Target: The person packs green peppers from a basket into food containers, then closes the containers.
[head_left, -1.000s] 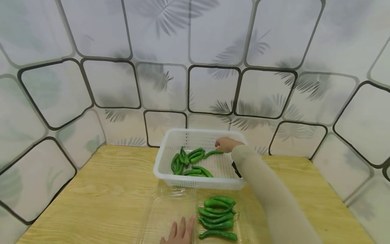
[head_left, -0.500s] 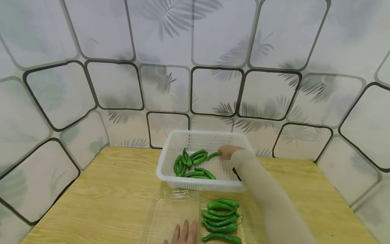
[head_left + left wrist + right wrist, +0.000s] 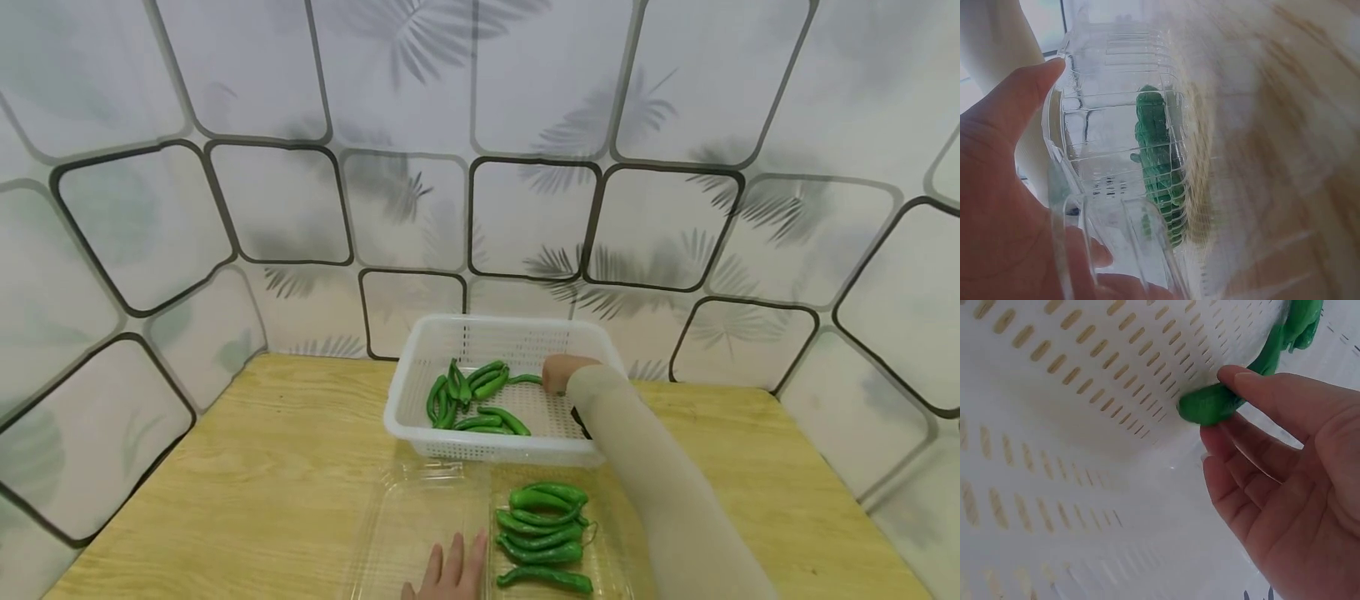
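Note:
Inside the white perforated basket point(image 3: 498, 447), my right hand point(image 3: 1291, 462) pinches the end of a green chili pepper point(image 3: 1210, 405) between thumb and fingertips. In the head view that pepper's thin end shows left of the right hand point(image 3: 566, 372). More green peppers point(image 3: 440, 404) lie in the basket's left half. Nearer me sits a clear plastic clamshell box point(image 3: 420, 517), unfolded. Its right half holds a row of several green peppers point(image 3: 542, 577). My left hand point(image 3: 450, 575) rests on its left half with straight, spread fingers; in the left wrist view the thumb point(image 3: 1041, 78) touches a clear rim.
A wooden table point(image 3: 225, 467) carries both containers. The patterned wall covering point(image 3: 405, 225) rises directly behind the basket and along both sides. My right sleeve point(image 3: 660, 492) crosses over the basket's right rim.
My right hand has lowered into the basket and taken hold of the pepper lying alone at the back. My left hand stays on the clear box. The view has shifted slightly.

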`<state>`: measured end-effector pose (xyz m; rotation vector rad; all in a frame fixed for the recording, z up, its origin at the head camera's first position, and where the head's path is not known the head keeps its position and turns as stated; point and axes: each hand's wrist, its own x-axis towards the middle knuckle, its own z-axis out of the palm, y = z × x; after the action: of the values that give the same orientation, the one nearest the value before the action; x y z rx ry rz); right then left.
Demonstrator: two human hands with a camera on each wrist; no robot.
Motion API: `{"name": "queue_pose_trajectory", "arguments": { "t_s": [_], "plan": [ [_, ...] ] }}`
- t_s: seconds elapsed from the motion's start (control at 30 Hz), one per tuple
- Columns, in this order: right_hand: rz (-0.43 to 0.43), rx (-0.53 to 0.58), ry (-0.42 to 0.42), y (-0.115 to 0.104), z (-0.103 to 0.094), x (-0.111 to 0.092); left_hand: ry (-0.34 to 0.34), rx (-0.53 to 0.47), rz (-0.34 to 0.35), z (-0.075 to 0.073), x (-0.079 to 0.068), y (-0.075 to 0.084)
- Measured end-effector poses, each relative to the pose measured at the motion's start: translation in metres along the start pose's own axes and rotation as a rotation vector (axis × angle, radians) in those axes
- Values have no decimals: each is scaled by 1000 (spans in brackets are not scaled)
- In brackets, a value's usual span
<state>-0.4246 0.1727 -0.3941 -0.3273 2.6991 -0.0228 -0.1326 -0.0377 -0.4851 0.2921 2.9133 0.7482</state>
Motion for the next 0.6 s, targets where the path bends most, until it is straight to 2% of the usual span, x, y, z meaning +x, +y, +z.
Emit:
{"name": "queue_pose_trajectory", "arguments": {
  "t_s": [0.23,0.43,0.6],
  "plan": [
    [-46,-4,38,3,0,-1,-1,21,2,-2,0,0],
    [-129,6,65,3,-13,-18,-16,36,-2,-6,-2,0],
    [-145,35,84,4,-23,-31,-61,51,21,-11,-1,0]
  ]
}}
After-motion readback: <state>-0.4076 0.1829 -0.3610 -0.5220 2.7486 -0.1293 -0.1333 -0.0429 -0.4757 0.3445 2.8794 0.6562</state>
